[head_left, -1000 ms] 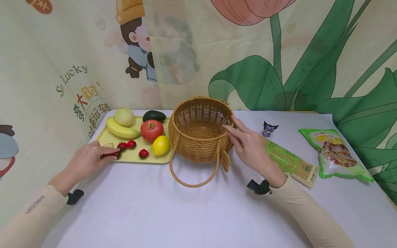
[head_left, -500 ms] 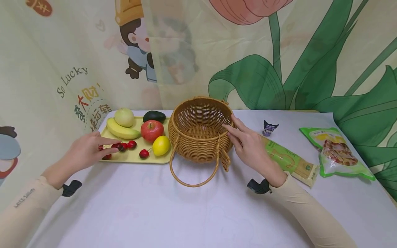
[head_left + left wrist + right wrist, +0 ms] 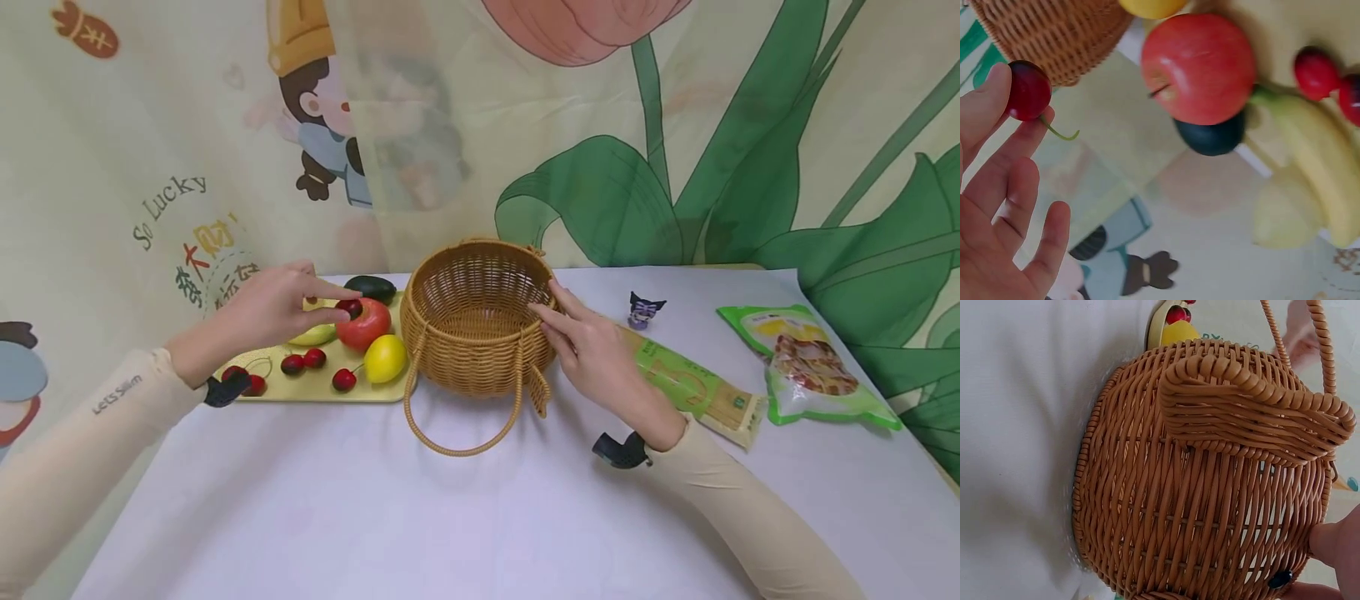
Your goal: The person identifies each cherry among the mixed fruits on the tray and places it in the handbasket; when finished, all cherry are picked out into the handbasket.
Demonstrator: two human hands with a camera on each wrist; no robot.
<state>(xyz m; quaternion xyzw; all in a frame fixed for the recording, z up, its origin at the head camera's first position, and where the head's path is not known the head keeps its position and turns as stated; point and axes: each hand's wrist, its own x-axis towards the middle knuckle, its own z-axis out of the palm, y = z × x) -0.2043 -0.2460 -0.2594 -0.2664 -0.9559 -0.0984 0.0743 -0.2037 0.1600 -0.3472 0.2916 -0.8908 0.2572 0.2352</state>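
Note:
My left hand (image 3: 273,310) is raised over the fruit tray (image 3: 300,390), pinching a dark red cherry (image 3: 1029,90) between thumb and forefinger. A green stem hangs from that cherry in the left wrist view. Right of the tray stands a round wicker basket (image 3: 476,362), its inside visible and its loop handle (image 3: 462,452) folded down in front. My right hand (image 3: 600,358) holds the basket's right rim, with fingertips over the edge. Close up, the right wrist view shows the woven side, a wicker flap (image 3: 1254,419) and a black bead.
On the tray lie an apple (image 3: 364,327), a lemon (image 3: 386,359), a cucumber-like dark green item (image 3: 371,288), a partly hidden banana (image 3: 315,335) and several cherries (image 3: 303,361). To the right are a small figurine (image 3: 645,310), a noodle-like packet (image 3: 693,387) and a green-edged food bag (image 3: 813,367).
My left hand has lifted a cherry off the tray's front left and carried it up and right, to above the apple. The right hand stays at the basket rim.

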